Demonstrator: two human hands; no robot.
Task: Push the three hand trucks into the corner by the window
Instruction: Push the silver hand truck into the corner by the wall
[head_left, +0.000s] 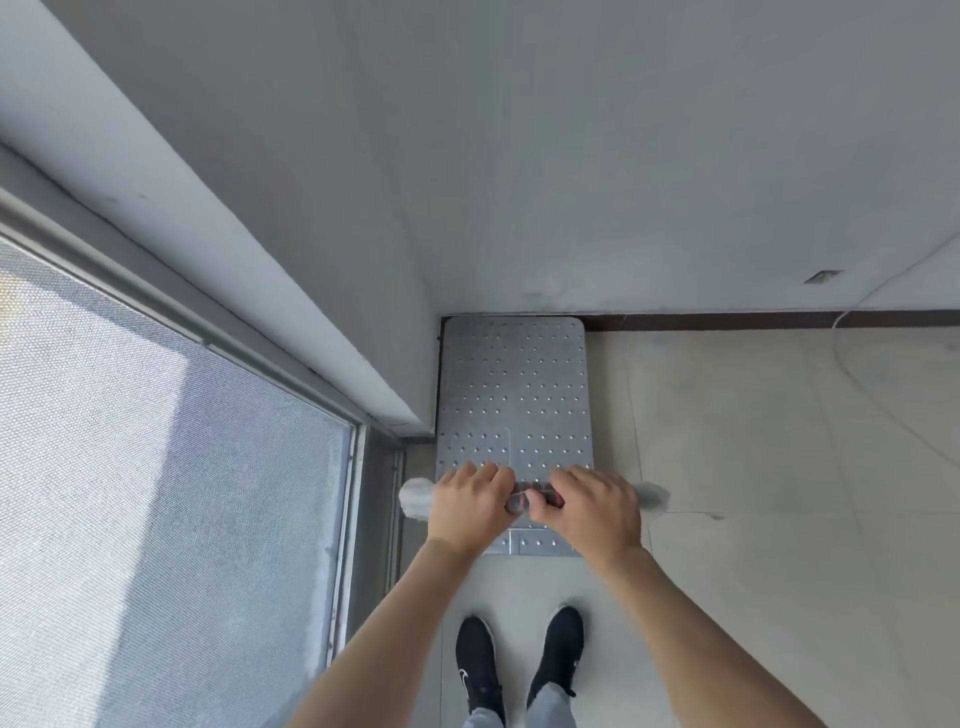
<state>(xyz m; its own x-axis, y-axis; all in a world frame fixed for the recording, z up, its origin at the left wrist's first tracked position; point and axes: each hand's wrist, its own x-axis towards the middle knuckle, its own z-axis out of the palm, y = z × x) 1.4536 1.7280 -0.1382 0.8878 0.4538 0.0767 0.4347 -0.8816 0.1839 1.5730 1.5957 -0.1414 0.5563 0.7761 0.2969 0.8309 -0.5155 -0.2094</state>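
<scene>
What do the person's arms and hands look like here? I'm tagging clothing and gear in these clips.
Both forearms are bare, with no sleeves in view. The left hand and right hand have no gloves, and no watch, ring or wristband can be seen. Lower down, the person wears black trainers with a small white mark on one of them, and grey trousers.

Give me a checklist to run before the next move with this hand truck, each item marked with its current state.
1. Both hands on the handle: left hand and right hand are closed around it: ok.
2. Hand truck deck bare, nothing to slide off: ok.
3. Far edge up against the wall skirting: ok.
4. Left side along the window wall: ok.
5. Wheels straight: hidden, cannot tell.
6. Other two hand trucks placed: not in view, cannot tell.
</scene>
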